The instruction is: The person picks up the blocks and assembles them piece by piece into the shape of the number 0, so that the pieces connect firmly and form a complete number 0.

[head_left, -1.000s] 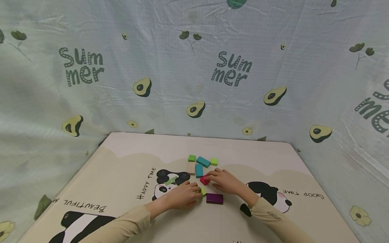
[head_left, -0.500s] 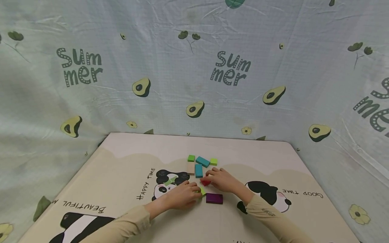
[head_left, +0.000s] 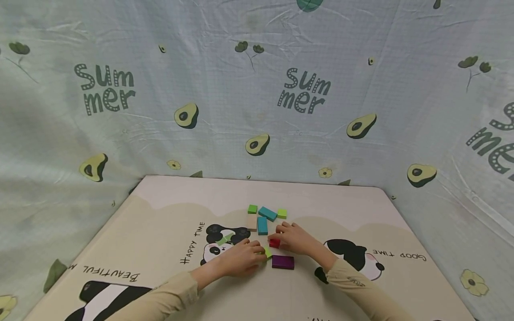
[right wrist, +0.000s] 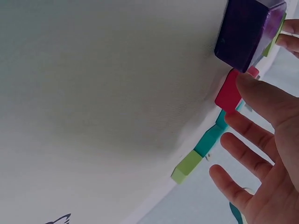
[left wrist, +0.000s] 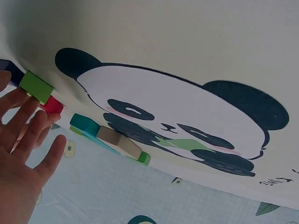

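A: Where was the red block [head_left: 275, 243]?

B: Near the middle of the table [head_left: 192, 189], between the purple block [head_left: 283, 262] on the person's side and the nearer teal block [head_left: 262, 226] farther off.

A: What held it?

B: The right hand [head_left: 296, 240]. Its thumb met one end and the tip of the first finger the other, a narrow pinch, while its remaining fingers [right wrist: 246, 155] were spread and touched nothing.

A: And the left hand [head_left: 245, 258]?

B: Its fingers were at the lime green block [head_left: 268, 253], touching it. Whether they pinched it or merely steadied it could not be told, since the hand hid much of the contact.

A: How was the red block likely to handle?

B: It looked light and stiff, probably painted wood, so it would hardly break or give. The smooth faces might have slid a little under a loose grip.

A: So where was the best hold?

B: Across two opposite faces, near the middle, with the fingertips kept clear of the purple block.
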`<action>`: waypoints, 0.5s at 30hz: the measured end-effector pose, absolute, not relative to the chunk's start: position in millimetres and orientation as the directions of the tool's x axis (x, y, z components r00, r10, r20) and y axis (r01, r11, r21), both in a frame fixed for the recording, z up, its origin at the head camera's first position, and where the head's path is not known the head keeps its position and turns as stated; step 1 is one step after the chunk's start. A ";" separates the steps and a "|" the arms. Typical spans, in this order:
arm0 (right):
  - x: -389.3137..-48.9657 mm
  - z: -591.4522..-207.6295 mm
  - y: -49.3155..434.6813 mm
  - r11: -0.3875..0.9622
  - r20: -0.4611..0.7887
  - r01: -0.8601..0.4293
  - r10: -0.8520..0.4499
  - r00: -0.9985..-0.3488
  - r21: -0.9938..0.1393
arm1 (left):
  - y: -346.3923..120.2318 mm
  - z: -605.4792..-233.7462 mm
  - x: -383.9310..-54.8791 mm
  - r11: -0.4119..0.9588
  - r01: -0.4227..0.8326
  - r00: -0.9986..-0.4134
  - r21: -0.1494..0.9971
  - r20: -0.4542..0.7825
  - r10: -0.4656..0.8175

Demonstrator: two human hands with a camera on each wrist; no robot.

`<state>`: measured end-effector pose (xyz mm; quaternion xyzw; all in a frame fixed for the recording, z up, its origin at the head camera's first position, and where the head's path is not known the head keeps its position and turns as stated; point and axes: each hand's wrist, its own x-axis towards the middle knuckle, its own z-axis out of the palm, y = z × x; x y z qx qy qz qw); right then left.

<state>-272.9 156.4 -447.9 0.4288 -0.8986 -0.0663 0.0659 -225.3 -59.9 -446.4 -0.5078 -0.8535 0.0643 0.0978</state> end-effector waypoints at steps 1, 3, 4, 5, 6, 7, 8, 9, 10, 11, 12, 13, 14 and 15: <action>-272.3 -447.6 156.6 0.625 0.059 -0.762 -0.778 -0.625 0.170 | -59.9 -446.3 -225.2 0.477 0.854 -0.466 -0.209 0.102 0.879; -271.3 -446.9 156.9 0.628 0.053 -0.761 -0.776 -0.629 0.161 | -59.9 -446.3 -225.1 0.476 0.854 -0.466 -0.208 0.101 0.879; -271.1 -446.8 157.2 0.631 0.052 -0.761 -0.774 -0.631 0.155 | -59.9 -446.2 -225.0 0.476 0.855 -0.465 -0.209 0.101 0.880; -270.7 -446.7 157.4 0.633 0.051 -0.760 -0.772 -0.634 0.148 | -59.8 -446.2 -225.0 0.475 0.855 -0.464 -0.210 0.102 0.880; -270.3 -446.4 157.6 0.636 0.050 -0.759 -0.770 -0.636 0.140 | -59.7 -446.1 -224.9 0.474 0.855 -0.463 -0.212 0.102 0.880; -270.3 -446.5 157.9 0.638 0.051 -0.759 -0.769 -0.637 0.134 | -59.6 -445.9 -224.8 0.472 0.855 -0.461 -0.214 0.104 0.881; -270.1 -446.4 158.2 0.640 0.053 -0.758 -0.767 -0.639 0.126 | -59.6 -445.6 -224.7 0.471 0.855 -0.459 -0.217 0.106 0.882; -270.0 -446.3 158.8 0.642 0.056 -0.758 -0.766 -0.640 0.119 | -59.5 -445.5 -224.6 0.470 0.855 -0.458 -0.219 0.108 0.882; -269.9 -446.5 159.5 0.643 0.057 -0.758 -0.766 -0.641 0.113 | -59.5 -445.3 -224.5 0.470 0.854 -0.457 -0.222 0.109 0.883; -269.7 -446.5 160.0 0.643 0.059 -0.758 -0.765 -0.641 0.108 | -59.6 -445.2 -224.5 0.470 0.854 -0.457 -0.223 0.109 0.883; -269.5 -446.3 160.5 0.643 0.060 -0.759 -0.765 -0.641 0.104 | -59.7 -444.9 -224.3 0.470 0.854 -0.457 -0.224 0.108 0.883; -269.3 -446.4 161.1 0.643 0.062 -0.759 -0.766 -0.640 0.102 | -59.8 -444.7 -224.2 0.469 0.854 -0.457 -0.225 0.109 0.883; -269.0 -446.3 161.7 0.643 0.062 -0.759 -0.766 -0.640 0.101 | -59.9 -444.5 -224.2 0.470 0.853 -0.457 -0.226 0.109 0.883; -269.0 -446.3 162.4 0.642 0.062 -0.759 -0.766 -0.640 0.103 | -60.0 -444.3 -224.1 0.469 0.854 -0.456 -0.227 0.110 0.883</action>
